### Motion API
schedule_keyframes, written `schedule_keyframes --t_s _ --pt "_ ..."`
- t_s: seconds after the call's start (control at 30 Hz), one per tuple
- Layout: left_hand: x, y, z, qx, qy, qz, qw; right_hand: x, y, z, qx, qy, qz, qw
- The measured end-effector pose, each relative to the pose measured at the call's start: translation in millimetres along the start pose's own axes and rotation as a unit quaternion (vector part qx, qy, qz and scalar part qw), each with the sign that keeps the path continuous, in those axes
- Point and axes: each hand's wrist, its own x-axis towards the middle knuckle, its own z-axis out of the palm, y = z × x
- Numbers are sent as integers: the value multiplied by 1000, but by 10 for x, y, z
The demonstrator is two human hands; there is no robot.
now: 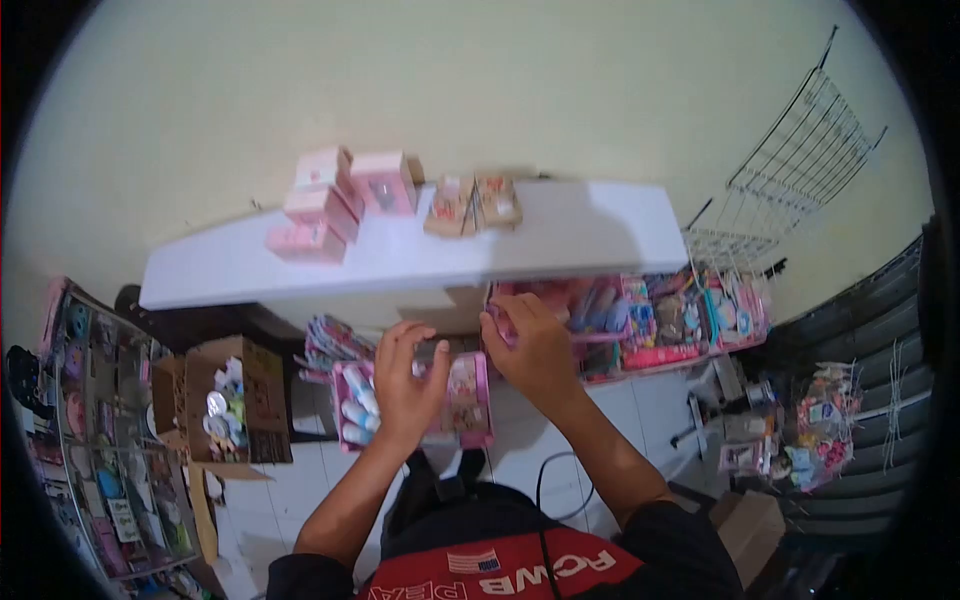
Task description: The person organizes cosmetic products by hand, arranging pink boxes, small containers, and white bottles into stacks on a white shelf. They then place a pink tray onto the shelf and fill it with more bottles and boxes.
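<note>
My left hand (408,385) is raised over a pink basket (488,405), its thumb and fingers apart and nothing between them. White bottles (360,405) lie in the left part of this basket, and small packs (466,392) fill its right part. My right hand (530,345) hovers at the left end of another pink bin (636,320), fingers loosely bent and thumb apart, with no item visible in it. Bluish-purple packaged goods (600,308) show in that bin just past the knuckles.
A white shelf (590,235) on the wall carries pink boxes (318,215) and brown paper packs (473,205). At left stand an open cardboard box (262,400) of goods and a display rack (115,450). A wire rack (800,140) hangs at right, above bagged items (825,420).
</note>
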Motion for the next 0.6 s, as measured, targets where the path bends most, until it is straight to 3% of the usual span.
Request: schedule_keyframes --t_s 0.23,0.3,0.47,0.6 --pt "-825 -456 37 13 -112 -44 993 -815 343 513 -18 -126 60 990" --pt "-975 -580 16 31 -225 -25 974 -951 388 622 -43 -204 100 973" --pt "-1193 -729 82 78 -333 -35 939 -1081 405 810 -67 -245 115 960" --pt "-1353 -813 209 77 -284 -41 955 -1090 374 943 -92 -247 88 961"
